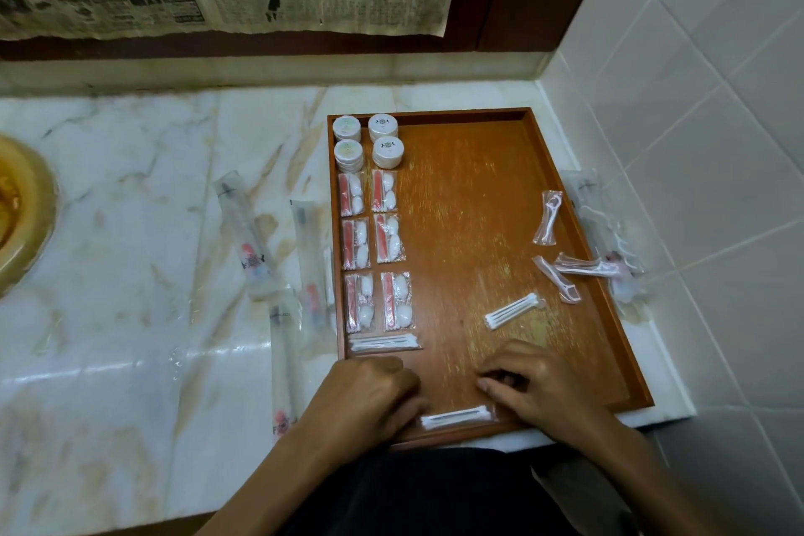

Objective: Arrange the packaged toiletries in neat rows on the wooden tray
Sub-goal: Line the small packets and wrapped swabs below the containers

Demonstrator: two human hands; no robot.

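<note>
At the tray's (565, 187) near edge, both hands (370, 396) (535, 387) pinch one swab packet (457, 417).

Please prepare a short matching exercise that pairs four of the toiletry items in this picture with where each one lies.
Items:
1. round soap packs
2. floss pick packets
3. cotton swab packet
4. toothbrush packets

Places:
A. on the marble counter, left of the wooden tray
B. far left corner of the tray
C. near edge of the tray, between the left hand and right hand
D. scattered along the tray's right side

Pairs: 1-B, 2-D, 3-C, 4-A
</note>
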